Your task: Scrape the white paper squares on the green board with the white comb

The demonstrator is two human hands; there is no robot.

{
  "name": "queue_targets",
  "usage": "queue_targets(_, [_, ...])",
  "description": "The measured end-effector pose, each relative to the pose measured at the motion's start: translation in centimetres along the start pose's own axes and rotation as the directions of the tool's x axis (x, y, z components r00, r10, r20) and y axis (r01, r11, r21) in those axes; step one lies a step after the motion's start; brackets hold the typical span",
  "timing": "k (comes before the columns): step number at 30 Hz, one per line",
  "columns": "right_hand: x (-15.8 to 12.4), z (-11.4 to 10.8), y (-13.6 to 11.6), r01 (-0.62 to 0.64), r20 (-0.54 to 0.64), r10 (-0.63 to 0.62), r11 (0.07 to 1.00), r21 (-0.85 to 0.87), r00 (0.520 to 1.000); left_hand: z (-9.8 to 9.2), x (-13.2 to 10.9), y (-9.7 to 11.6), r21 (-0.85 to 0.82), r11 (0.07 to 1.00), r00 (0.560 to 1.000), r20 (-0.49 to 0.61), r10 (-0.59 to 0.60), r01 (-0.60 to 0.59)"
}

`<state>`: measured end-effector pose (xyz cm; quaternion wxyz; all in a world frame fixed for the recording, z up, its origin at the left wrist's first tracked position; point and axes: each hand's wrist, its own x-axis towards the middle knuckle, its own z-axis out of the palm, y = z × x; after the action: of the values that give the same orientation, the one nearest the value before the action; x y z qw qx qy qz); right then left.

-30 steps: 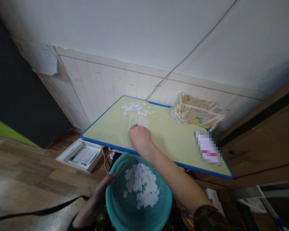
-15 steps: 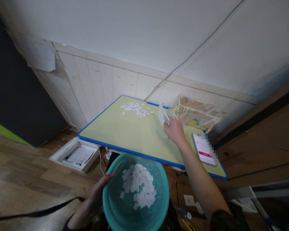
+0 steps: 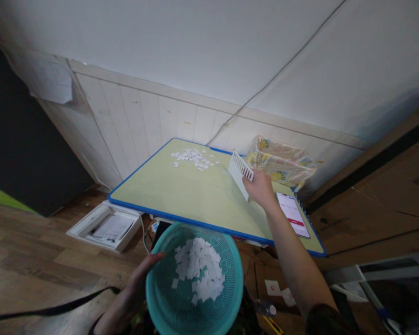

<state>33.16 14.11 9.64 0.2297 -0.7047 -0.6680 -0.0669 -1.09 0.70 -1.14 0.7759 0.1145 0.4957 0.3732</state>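
Observation:
My left hand [image 3: 144, 273] is closed on the left rim of a round teal plastic basket [image 3: 235, 279], just below the table's front edge. Many small white paper squares [image 3: 206, 270] lie heaped inside it. In my right hand [image 3: 260, 188] is a white plastic piece [image 3: 238, 173] with a row of slots along its upper edge, tilted over the right half of the table. My fingers grip it by its right side. A scatter of similar white squares [image 3: 194, 159] lies on the yellow-green tabletop [image 3: 181, 195], to the left of the slotted piece.
A fabric-lined basket [image 3: 282, 163] stands by the wall at the table's back right. A phone [image 3: 293, 214] lies near my right forearm. On the floor to the left is an open white box [image 3: 106, 225] with papers. Cardboard [image 3: 380, 195] borders the right side.
My right hand has turned the slotted white piece so that more of its face and slots show. The view has shifted slightly; my left hand still holds the teal basket.

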Motion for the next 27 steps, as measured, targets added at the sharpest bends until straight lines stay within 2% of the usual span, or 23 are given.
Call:
queue_targets(6, [0.4, -0.7, -0.1, -0.003, 0.01, 0.003, 1.0, -0.015, 1.0, 0.4, -0.1, 0.2, -0.012, 0.999, 0.999, -0.021, -0.036, 0.035])
queue_targets(10, [2.1, -0.8, -1.6, 0.052, -0.007, -0.052, 0.998, 0.042, 0.999, 0.5, -0.2, 0.1, 0.013, 1.0, 0.997, -0.071, 0.008, -0.007])
queue_targets(13, [3.9, 0.1, -3.2, 0.118, 0.003, -0.119, 0.988, 0.104, 0.993, -0.3, 0.1, -0.2, 0.02, 0.999, 0.996, -0.078, 0.046, -0.045])
queue_targets(16, [5.0, 1.2, -3.9, 0.122, 0.014, -0.124, 0.988, 0.092, 0.992, -1.7, 0.8, -0.5, -0.031, 0.997, 0.997, -0.023, 0.071, -0.072])
queue_targets(20, [5.1, 1.7, -2.7, 0.14, 0.028, -0.146, 0.979, 0.149, 0.989, -2.5, 1.5, -0.7, -0.074, 0.996, 0.998, 0.032, 0.056, -0.053])
queue_targets(24, [4.7, 1.2, -0.9, 0.138, 0.013, -0.148, 0.949, 0.283, 0.989, -1.9, 1.2, -0.5, -0.048, 0.996, 0.997, 0.021, 0.078, -0.077])
queue_targets(27, [4.7, 0.9, -0.1, 0.132, 0.013, -0.142, 0.949, 0.287, 0.99, -1.5, 0.6, -0.4, -0.039, 0.993, 0.994, -0.002, 0.113, -0.113])
